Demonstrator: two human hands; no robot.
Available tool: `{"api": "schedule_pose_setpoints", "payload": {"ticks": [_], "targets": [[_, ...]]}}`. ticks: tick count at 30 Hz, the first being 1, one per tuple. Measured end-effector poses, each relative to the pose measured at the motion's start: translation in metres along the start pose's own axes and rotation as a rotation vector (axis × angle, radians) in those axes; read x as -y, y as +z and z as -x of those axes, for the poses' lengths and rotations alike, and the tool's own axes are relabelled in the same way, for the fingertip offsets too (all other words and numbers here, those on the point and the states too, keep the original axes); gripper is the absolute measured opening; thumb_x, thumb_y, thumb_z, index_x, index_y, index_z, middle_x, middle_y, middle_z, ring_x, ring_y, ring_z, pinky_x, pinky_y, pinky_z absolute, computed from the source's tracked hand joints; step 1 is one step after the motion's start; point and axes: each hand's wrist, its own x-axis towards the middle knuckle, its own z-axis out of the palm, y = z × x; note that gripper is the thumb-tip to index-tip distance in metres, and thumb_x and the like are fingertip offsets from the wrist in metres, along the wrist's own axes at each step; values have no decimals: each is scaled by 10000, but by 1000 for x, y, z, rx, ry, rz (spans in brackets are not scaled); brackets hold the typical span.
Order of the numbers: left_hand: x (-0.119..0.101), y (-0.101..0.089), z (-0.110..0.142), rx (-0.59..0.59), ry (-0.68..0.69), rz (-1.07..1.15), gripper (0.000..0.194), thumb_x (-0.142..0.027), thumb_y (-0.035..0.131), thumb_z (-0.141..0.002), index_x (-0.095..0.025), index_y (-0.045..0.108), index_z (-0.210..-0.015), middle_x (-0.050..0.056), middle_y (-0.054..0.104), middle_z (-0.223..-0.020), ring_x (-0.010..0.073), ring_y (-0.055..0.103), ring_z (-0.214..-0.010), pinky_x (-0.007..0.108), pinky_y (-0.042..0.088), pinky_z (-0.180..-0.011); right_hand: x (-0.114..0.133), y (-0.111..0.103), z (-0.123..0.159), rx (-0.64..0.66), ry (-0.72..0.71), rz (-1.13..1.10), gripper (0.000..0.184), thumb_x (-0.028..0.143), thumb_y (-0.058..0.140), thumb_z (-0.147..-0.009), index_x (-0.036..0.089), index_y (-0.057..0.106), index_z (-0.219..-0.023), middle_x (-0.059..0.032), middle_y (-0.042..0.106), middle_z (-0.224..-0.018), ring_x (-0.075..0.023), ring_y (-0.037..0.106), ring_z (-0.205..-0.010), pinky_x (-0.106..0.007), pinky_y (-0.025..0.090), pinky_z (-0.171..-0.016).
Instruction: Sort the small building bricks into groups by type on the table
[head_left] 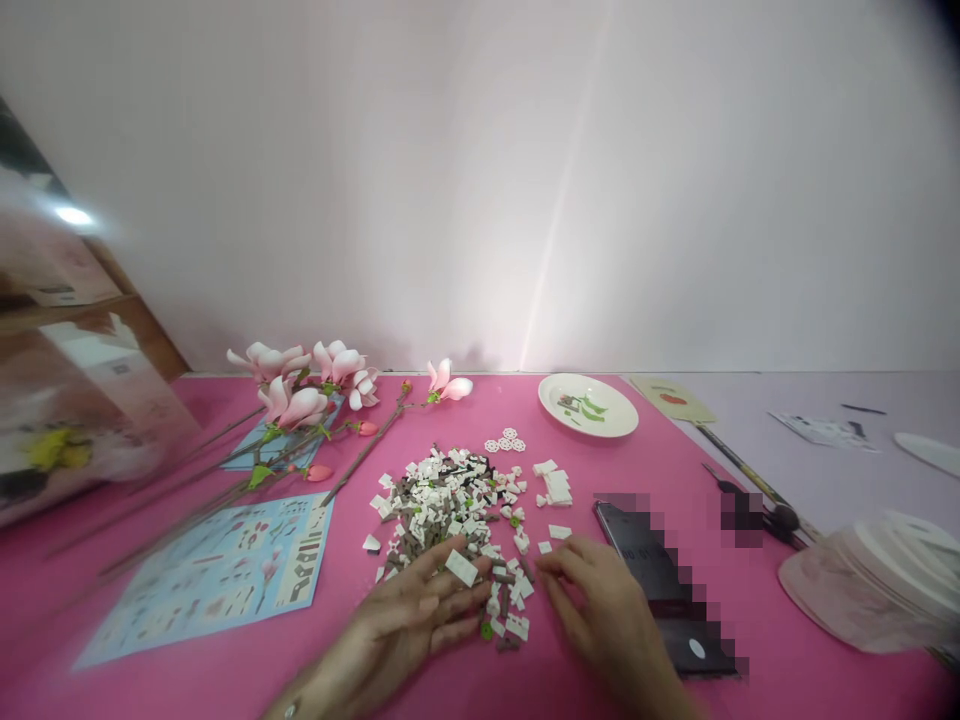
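My left hand (412, 605) is turned palm up at the near edge of a heap of small building bricks (442, 490), mostly white and grey-brown with a few green ones. Across its fingers lies a white rectangular brick plate (461, 568). To the right of the heap, my right hand (596, 600) points its bent fingers down at the table, thumb and forefinger close together; whatever is between the tips is hidden. Just beyond those fingers sit small white plates (559, 532). Further back are a stack of white plates (556, 486) and several round white lattice pieces (506, 441).
Pink artificial magnolia stems (292, 400) and a printed parts sheet (225, 570) lie at left. A plate with a leaf design (588, 405) stands behind. On the right are a dark phone-like device (652, 570), scissors (750, 505), a fan (675, 400) and a translucent tub (870, 590).
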Motion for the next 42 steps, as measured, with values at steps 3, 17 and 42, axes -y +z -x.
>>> {"api": "schedule_pose_setpoints", "payload": {"ticks": [3, 17, 42], "targets": [[2, 2, 1, 65, -33, -11, 652, -205, 678, -783, -217, 455, -1395, 142, 468, -1448, 323, 424, -1340, 469, 286, -1099, 26, 8, -3, -16, -75, -87, 172, 210, 510, -882, 243, 651, -790, -22, 617, -730, -173, 576, -704, -278, 417, -648], [-8, 5, 2, -57, 84, -69, 519, -223, 647, -803, -205, 534, -1310, 157, 477, -1440, 339, 477, -1295, 493, 300, -1100, -57, -5, -41, 200, 196, 317, 178, 290, 528, -882, 216, 690, -870, -66, 658, -851, -193, 608, -731, -278, 409, -625], [-15, -11, -2, -158, 261, -22, 468, -187, 611, -818, -175, 524, -1278, 158, 566, -1351, 334, 549, -1224, 478, 336, -1081, -92, 16, -106, 332, 345, 394, 381, 356, 588, -833, 139, 671, -1134, -129, 684, -1131, -264, 611, -1042, -322, 451, -824]]}}
